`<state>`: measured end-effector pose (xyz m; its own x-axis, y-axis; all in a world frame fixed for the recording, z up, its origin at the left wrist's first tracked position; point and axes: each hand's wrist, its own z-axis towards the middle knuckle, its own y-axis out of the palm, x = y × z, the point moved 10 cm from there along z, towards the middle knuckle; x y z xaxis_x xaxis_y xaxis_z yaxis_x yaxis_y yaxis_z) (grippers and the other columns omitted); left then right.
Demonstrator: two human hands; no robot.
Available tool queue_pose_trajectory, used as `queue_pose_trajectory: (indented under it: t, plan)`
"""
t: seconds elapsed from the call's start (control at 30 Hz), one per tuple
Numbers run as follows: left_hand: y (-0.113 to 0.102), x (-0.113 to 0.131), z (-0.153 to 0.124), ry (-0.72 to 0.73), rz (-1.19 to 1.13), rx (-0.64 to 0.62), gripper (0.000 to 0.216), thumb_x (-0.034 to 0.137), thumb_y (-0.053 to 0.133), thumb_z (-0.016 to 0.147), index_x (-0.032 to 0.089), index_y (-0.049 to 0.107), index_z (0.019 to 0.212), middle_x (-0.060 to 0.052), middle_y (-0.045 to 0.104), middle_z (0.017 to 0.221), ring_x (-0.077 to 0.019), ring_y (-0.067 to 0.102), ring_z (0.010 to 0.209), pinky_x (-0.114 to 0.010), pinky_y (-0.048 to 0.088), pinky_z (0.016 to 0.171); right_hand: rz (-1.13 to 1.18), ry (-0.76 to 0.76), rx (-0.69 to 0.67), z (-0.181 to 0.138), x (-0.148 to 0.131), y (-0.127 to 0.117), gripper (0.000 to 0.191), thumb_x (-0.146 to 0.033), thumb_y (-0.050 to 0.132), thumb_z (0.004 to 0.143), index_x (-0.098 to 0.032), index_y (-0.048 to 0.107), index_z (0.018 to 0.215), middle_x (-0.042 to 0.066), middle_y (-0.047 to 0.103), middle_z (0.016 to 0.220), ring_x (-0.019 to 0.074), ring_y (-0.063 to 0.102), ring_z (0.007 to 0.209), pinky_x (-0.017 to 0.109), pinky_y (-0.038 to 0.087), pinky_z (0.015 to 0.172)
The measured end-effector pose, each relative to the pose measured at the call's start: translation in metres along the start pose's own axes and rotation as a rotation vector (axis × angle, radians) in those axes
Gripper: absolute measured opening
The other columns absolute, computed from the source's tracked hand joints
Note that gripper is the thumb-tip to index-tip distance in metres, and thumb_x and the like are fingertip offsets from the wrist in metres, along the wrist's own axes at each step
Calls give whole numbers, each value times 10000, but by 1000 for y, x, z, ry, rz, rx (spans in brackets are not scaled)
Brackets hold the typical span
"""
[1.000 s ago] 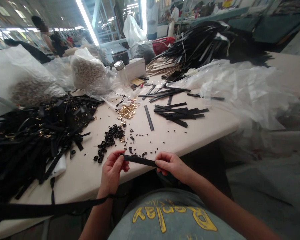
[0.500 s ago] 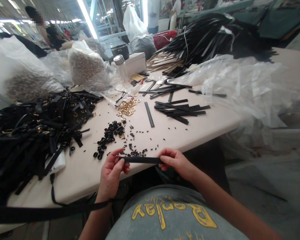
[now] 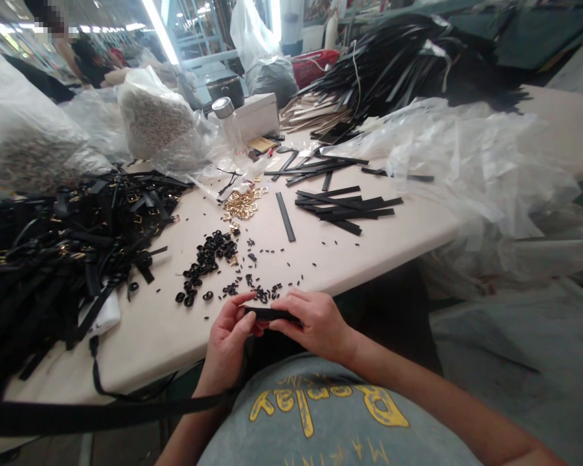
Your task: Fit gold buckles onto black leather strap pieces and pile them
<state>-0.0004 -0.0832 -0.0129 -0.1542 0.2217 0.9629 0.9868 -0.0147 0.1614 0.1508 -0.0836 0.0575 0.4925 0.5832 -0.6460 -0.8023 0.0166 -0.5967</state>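
Observation:
Both my hands are at the near edge of the table (image 3: 393, 226), pinching one short black strap (image 3: 271, 314) between them. My left hand (image 3: 228, 340) grips its left end with thumb and fingers. My right hand (image 3: 313, 323) covers the right part, fingers closed over it, so most of the strap is hidden. Just beyond my fingers lie small black loops (image 3: 206, 255) and scattered black bits. A little heap of gold buckles (image 3: 240, 204) sits further back.
A big pile of black straps with buckles (image 3: 53, 246) fills the left. Loose black strips (image 3: 344, 210) lie mid-table, crumpled clear plastic (image 3: 471, 168) on the right. Bags of hardware (image 3: 153, 120), a jar (image 3: 226, 120) and a white box (image 3: 257, 113) stand behind. A long black strap (image 3: 102, 414) crosses my lap.
My right hand has slid left along the strap toward my left hand, so the two hands now nearly touch and less of the strap shows. The view has tilted slightly.

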Motion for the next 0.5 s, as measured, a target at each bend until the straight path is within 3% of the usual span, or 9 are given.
queue_pose_trajectory:
  t: [0.17, 0.27, 0.37, 0.5]
  plan:
    - [2, -1, 1, -3, 9, -1, 360, 327, 696, 819, 208, 643, 1155, 9, 681, 771, -114, 617, 701, -214, 499, 710, -105, -32, -45, -3, -1, 3, 186, -298, 574, 916, -181, 642, 789, 13, 640, 693, 132, 564, 591, 249, 359, 563]
    - [8, 4, 2, 34, 100, -68, 311, 317, 689, 826, 218, 677, 1121, -24, 705, 868, -146, 635, 754, -253, 515, 724, -120, -33, -94, -4, 0, 7, 212, -259, 532, 922, -190, 613, 738, 12, 625, 677, 132, 545, 587, 256, 334, 555]
    - [16, 22, 1, 199, 351, -165, 209, 266, 695, 820, 229, 738, 1021, -63, 712, 964, -200, 651, 886, -308, 518, 808, -105, -40, -108, -4, -1, 9, 176, -249, 536, 920, -192, 615, 773, 12, 626, 689, 133, 549, 604, 251, 337, 566]
    - [24, 45, -2, 440, 603, -177, 117, 202, 672, 834, 255, 767, 877, -66, 691, 1009, -208, 646, 951, -327, 503, 869, -89, -35, -108, -5, -1, 10, 144, -209, 568, 887, -179, 611, 753, 10, 620, 670, 128, 548, 593, 246, 329, 568]
